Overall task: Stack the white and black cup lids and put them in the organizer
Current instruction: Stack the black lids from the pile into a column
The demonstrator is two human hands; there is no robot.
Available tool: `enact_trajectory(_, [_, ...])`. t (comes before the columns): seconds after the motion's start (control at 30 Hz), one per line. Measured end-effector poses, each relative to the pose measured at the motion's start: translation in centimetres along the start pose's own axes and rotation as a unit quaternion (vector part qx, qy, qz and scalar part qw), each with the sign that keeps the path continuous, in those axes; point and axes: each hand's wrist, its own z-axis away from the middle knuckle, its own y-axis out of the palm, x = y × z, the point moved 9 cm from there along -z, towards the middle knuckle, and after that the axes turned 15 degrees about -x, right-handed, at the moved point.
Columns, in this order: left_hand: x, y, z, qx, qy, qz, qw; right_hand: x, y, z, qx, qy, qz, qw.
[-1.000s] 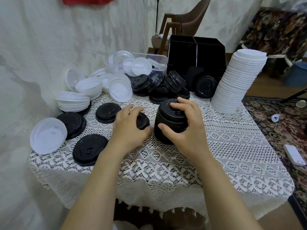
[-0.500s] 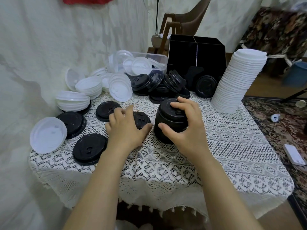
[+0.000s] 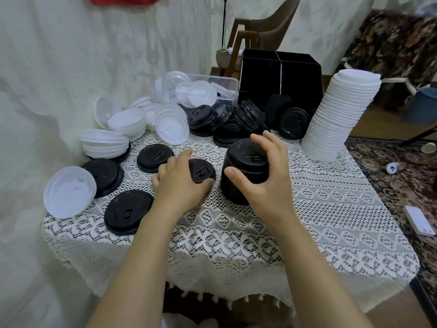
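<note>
On the lace-covered table [image 3: 331, 209], the left hand [image 3: 179, 183] grips a single black lid [image 3: 202, 170] just left of the black lid stack [image 3: 246, 153]; the right hand [image 3: 267, 183] curves over that stack, contact unclear; a tall white lid stack [image 3: 338, 119] stands far right; the black organizer [image 3: 281, 76] at the far edge

The stack of black lids [image 3: 246, 159] in the right hand [image 3: 264, 185] is matt black plastic with a faint sheen on top. The single black lid [image 3: 201, 171] gripped by the left hand [image 3: 177, 185] looks the same. Under both grips lies a white lace tablecloth [image 3: 331, 209], open-worked and rough. Right of the grips, the tall stack of white lids [image 3: 338, 119] is smooth, milky plastic. Beyond them, the organizer [image 3: 298, 86] is smooth, slightly glossy black.
</note>
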Motion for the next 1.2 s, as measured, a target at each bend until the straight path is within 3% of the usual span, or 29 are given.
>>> enact_trajectory(0.13, [0.0,-1.4,-0.5,-0.055,-0.011,0.112,0.992,-0.4,-0.1,0.0,-0.019,0.030,-0.018,0.999])
enact_trajectory(0.3, [-2.4,-5.5,0.1,-0.169,0.028,0.309,0.936,-0.6,-0.1,0.0,-0.038,0.055,-0.030,0.997])
enact_trajectory(0.47, [-6.6,-7.2,1.8,-0.123,0.079,0.446,0.883,-0.8,-0.1,0.0,-0.053,0.063,-0.038,0.996])
enact_trajectory(0.67, [-10.0,-5.0,3.7,-0.032,0.132,0.391,0.910,-0.8,-0.3,0.1,-0.066,0.082,-0.085,0.991])
enact_trajectory(0.8, [-10.3,-4.2,3.8,-0.028,0.136,0.348,0.927,-1.1,-0.3,0.1,-0.058,0.094,-0.090,0.990])
enact_trajectory(1.2, [-9.6,-2.5,3.5,0.025,0.100,0.347,0.932,-0.8,0.0,0.4,-0.027,0.074,-0.080,0.994])
